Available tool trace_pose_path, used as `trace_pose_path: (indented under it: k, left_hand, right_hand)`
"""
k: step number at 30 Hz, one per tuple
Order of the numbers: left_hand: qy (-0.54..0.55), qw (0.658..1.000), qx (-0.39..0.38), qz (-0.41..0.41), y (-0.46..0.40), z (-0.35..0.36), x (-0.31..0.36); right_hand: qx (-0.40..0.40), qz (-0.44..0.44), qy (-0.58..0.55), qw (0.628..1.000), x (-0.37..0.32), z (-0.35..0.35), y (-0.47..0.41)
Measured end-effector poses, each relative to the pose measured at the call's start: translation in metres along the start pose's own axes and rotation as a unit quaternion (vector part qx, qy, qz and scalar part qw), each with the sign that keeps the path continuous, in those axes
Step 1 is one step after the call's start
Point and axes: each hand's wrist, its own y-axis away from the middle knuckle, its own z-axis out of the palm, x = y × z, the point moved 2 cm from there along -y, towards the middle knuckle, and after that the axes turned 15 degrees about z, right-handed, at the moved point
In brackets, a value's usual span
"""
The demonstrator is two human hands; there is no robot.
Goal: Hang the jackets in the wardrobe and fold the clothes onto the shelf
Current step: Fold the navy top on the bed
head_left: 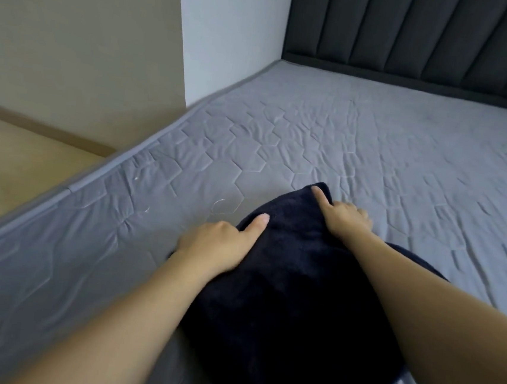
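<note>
A dark navy fleece garment lies bunched on the grey quilted mattress, near its front left part. My left hand grips the garment's left edge, thumb on top and fingers tucked under the cloth. My right hand holds the far corner, thumb stretched along the top edge and fingers curled behind it. Both forearms reach in from the bottom of the view, and the right one covers part of the garment.
A dark padded headboard stands at the far end of the bed. A white wall and a beige panel run along the left side. Beige floor shows beyond the mattress's left edge.
</note>
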Motion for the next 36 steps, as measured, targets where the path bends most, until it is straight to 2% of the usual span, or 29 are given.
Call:
trace_pose_path:
  k: [3, 9, 12, 14, 17, 23, 25, 27, 29, 31, 34, 36]
  left_hand:
    - [0.081, 0.995, -0.050, -0.019, -0.001, -0.008, 0.007]
    - [0.145, 0.987, -0.069, -0.003, 0.000, -0.006, 0.003]
    - [0.292, 0.943, -0.158, -0.007, -0.006, -0.009, 0.002]
    - [0.353, 0.913, -0.202, -0.020, -0.009, -0.009, 0.003]
    - [0.350, 0.914, -0.200, -0.044, -0.013, -0.006, 0.001]
    - [0.241, 0.965, -0.100, -0.029, -0.011, 0.006, -0.005]
    - [0.221, 0.972, -0.081, -0.023, 0.004, 0.008, -0.003]
    - [0.206, 0.975, -0.077, -0.020, 0.025, 0.001, 0.007]
    - [0.190, 0.978, -0.078, -0.025, 0.049, -0.026, 0.023]
    - [0.153, 0.986, -0.070, -0.007, 0.069, -0.081, 0.044]
    - [0.034, 0.998, -0.030, 0.042, 0.088, -0.217, 0.072]
    - [-0.034, 0.997, 0.009, 0.072, 0.101, -0.333, 0.086]
  right_hand:
    - [-0.035, 0.008, -0.091, 0.995, 0.004, -0.002, 0.004]
    - [-0.077, -0.018, -0.217, 0.973, 0.010, -0.008, 0.018]
    - [-0.103, -0.030, -0.224, 0.969, 0.009, -0.008, 0.016]
    - [-0.128, -0.035, -0.238, 0.962, 0.009, -0.007, 0.011]
    - [-0.157, -0.046, -0.260, 0.952, 0.010, -0.005, 0.007]
    - [-0.198, -0.063, -0.263, 0.942, 0.005, 0.002, 0.005]
    - [-0.238, -0.050, -0.251, 0.937, 0.013, -0.001, 0.016]
    - [-0.325, 0.004, -0.250, 0.912, 0.024, -0.019, 0.040]
    - [-0.416, 0.077, -0.226, 0.878, 0.032, -0.059, 0.069]
    - [-0.460, 0.103, -0.242, 0.848, 0.025, -0.116, 0.098]
    - [-0.483, 0.093, -0.316, 0.811, -0.030, -0.229, 0.145]
    - [-0.483, 0.066, -0.340, 0.804, -0.095, -0.318, 0.184]
